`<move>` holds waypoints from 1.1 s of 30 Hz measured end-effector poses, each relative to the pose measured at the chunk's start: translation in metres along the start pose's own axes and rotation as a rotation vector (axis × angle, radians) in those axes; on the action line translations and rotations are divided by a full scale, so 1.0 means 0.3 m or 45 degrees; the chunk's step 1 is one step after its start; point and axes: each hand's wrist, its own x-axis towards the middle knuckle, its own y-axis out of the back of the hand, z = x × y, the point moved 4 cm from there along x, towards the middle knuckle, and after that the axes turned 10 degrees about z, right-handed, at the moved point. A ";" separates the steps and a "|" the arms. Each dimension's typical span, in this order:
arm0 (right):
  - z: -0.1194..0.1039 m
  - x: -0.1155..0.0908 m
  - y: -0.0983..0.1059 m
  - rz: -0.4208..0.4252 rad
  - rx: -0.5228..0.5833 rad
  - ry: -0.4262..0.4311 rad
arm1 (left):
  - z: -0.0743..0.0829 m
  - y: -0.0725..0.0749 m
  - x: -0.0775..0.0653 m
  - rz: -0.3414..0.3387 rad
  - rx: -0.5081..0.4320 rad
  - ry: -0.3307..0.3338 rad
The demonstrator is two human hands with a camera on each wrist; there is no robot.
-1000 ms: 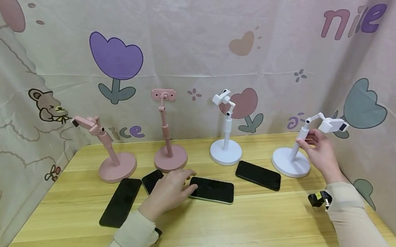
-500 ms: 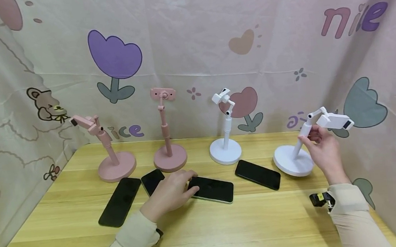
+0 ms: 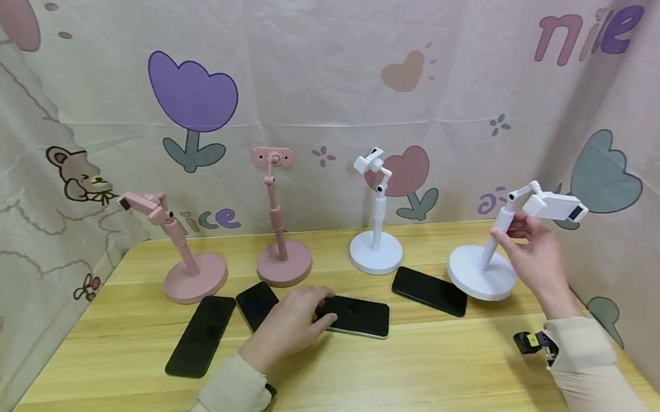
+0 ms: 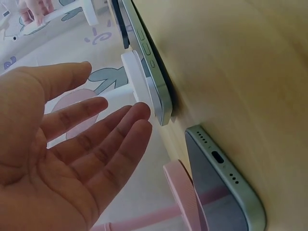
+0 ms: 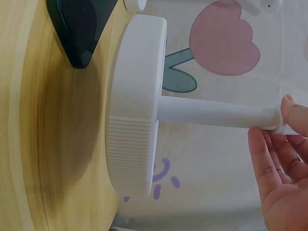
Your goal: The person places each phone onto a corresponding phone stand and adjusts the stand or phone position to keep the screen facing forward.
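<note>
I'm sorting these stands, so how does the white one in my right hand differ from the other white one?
The held white stand is in your right hand; the other white stand stands free on the table. The held one's post leans; the other's is nearly upright. The held one's clamp juts out to the right of its post, while the other's sits above its post. Both are white, with round bases and jointed arms.

In the head view, diffuse light laid a sheen on the table point(image 3: 401, 385) at lower centre; the curtain point(image 3: 317, 68) was dimmer at upper right. Soft shadow darkened the right wrist view's left.
</note>
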 end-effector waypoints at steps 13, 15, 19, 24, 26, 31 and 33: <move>-0.083 -0.076 0.010 -0.102 -0.010 0.072 | 0.007 -0.013 -0.005 -0.039 -0.088 0.055; -0.096 -0.091 0.010 -0.119 -0.010 0.072 | 0.007 -0.016 -0.006 -0.045 -0.092 0.064; -0.121 -0.119 0.007 -0.126 -0.003 0.081 | 0.007 -0.020 -0.008 -0.052 -0.102 0.075; -0.152 -0.152 -0.013 -0.131 0.034 0.121 | 0.000 -0.021 -0.009 -0.058 -0.103 0.116; -0.165 -0.163 -0.022 -0.144 0.064 0.132 | -0.005 -0.022 -0.009 -0.059 -0.103 0.131; -0.193 -0.187 -0.036 -0.170 0.126 0.162 | -0.006 -0.023 -0.010 -0.057 -0.109 0.121; -0.203 -0.198 -0.040 -0.174 0.147 0.176 | -0.005 -0.022 -0.011 -0.055 -0.109 0.118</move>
